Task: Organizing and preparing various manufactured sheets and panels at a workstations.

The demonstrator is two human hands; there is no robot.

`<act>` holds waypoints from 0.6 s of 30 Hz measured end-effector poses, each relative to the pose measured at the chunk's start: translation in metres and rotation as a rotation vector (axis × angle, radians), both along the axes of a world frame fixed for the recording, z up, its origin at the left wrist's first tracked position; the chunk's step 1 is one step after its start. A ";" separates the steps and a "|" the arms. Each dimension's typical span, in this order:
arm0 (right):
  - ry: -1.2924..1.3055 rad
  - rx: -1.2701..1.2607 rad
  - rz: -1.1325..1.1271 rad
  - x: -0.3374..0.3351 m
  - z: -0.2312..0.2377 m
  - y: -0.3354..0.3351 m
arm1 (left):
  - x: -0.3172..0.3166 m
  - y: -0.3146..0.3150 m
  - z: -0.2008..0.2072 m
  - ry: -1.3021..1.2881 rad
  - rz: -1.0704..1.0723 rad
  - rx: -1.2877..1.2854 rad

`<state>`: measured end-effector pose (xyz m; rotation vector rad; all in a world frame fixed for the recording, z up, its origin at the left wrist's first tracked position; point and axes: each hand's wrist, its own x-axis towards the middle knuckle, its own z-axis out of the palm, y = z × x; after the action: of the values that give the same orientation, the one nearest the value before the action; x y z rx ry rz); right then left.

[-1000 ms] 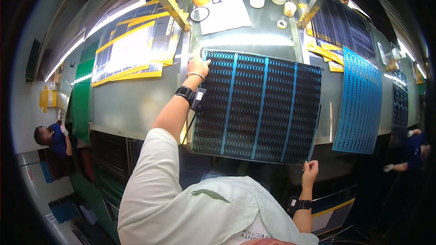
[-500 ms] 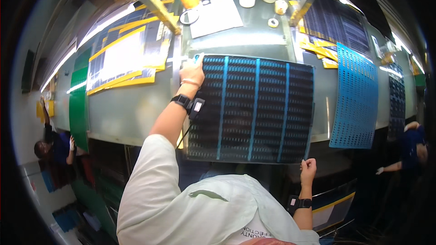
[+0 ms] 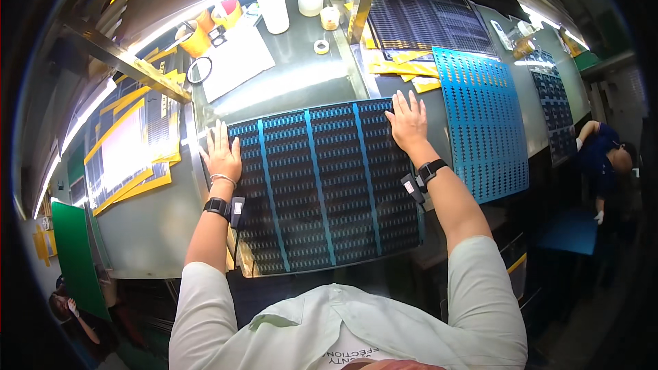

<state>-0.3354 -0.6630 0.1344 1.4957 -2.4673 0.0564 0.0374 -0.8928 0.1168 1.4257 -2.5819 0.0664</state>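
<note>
A large dark sheet (image 3: 322, 185) with rows of small cut-outs and three blue vertical stripes lies flat on the grey worktable (image 3: 288, 85) in front of me. My left hand (image 3: 221, 154) rests palm down, fingers spread, on its far left corner. On the far right corner my right hand (image 3: 408, 122) lies flat in the same way. Both wrists carry a black band with a small clip-on device. Neither hand grips anything.
A blue perforated sheet (image 3: 483, 123) lies to the right, dark sheets (image 3: 428, 20) and yellow strips (image 3: 401, 68) behind it. White paper (image 3: 236, 62), a tape roll (image 3: 321, 46), white bottles (image 3: 273, 7) and orange cups (image 3: 195, 41) stand at the back. Yellow-edged sheets (image 3: 130, 147) lie left. Another person (image 3: 606, 164) works at the right.
The dark sheet has come down flat and square in front of me. My right hand left its near edge and now lies on the far right corner. The view shifted left.
</note>
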 end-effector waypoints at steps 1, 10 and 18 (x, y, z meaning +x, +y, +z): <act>-0.002 0.009 0.013 -0.001 0.001 0.000 | 0.000 -0.002 0.001 -0.024 0.005 -0.018; -0.343 0.063 0.047 0.120 0.034 0.166 | 0.025 0.012 -0.014 -0.167 0.210 -0.027; -1.606 -0.208 -0.707 0.151 -0.002 0.285 | 0.145 0.243 0.011 0.103 0.303 -0.097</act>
<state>-0.1844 -0.3777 0.1326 0.1795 -3.6298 1.9021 0.1828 -0.6500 0.1274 1.7217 -2.2310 0.1541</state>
